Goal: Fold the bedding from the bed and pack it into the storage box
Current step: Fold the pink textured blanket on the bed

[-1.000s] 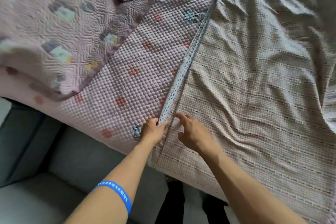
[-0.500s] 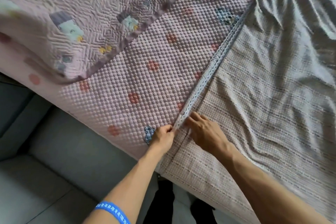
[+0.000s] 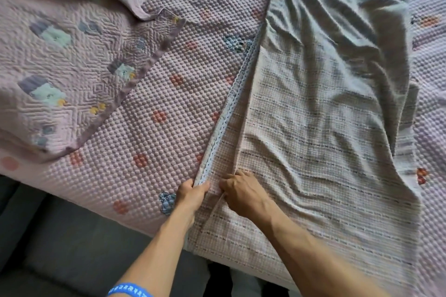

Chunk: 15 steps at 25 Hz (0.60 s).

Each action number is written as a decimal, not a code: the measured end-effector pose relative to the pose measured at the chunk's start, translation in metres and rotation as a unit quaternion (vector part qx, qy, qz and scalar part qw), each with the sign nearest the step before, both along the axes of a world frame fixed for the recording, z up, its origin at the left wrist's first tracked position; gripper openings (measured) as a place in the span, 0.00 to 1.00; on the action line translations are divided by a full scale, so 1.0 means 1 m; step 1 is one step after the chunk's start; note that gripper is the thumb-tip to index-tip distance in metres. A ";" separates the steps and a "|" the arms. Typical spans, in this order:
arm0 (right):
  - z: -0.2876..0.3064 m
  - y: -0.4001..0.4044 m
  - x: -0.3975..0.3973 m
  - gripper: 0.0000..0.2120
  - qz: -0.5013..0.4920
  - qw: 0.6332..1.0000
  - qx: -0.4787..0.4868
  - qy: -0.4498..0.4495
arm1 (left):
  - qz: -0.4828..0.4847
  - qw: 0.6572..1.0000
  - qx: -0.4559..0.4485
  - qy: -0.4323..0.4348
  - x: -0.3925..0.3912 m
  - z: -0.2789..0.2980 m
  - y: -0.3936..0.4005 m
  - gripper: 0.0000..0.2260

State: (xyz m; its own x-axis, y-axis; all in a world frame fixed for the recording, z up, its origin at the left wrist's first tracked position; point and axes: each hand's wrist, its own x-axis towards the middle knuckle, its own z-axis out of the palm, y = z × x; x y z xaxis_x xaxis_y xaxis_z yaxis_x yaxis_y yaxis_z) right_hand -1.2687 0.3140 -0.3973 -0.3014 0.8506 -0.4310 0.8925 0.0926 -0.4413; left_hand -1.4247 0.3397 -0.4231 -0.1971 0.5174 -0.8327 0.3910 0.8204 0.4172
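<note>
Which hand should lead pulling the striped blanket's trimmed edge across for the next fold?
Left, probably. The left hand already pinches the blue trimmed edge of the blanket; the right hand only bunches cloth beside it.

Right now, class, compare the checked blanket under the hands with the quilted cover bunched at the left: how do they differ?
The checked blanket is a thin weave with fine dark lines and loose wrinkles; the quilted cover is padded, pink, with stitched zigzags and coloured patches. The left hand and right hand hold the checked blanket in their grip; nothing touches the quilted cover. Both lie on the dotted pink bedspread.
</note>
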 end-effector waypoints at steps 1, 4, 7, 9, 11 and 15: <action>0.003 -0.004 0.003 0.03 -0.005 1.000 0.009 0.000 | -0.001 1.000 0.016 0.006 0.005 0.003 0.000 0.07; 0.011 -0.019 0.017 0.03 -0.027 0.999 0.042 0.002 | -0.015 0.999 0.047 0.022 0.011 0.006 0.001 0.06; 0.017 -0.051 0.051 0.03 -0.063 0.997 0.040 -0.019 | -0.078 0.992 0.061 0.076 0.006 0.002 -0.001 0.07; 0.023 -0.074 0.081 0.02 -0.098 0.994 0.033 -0.032 | -0.142 0.967 0.104 0.186 0.011 0.002 -0.009 0.10; 0.033 -0.091 0.101 0.05 -0.112 0.993 0.033 -0.025 | -0.244 0.907 0.186 0.289 0.028 0.008 -0.028 0.19; 0.040 -0.099 0.110 0.07 -0.106 0.994 0.040 -0.003 | -0.108 0.969 0.174 0.139 0.034 0.017 -0.057 0.16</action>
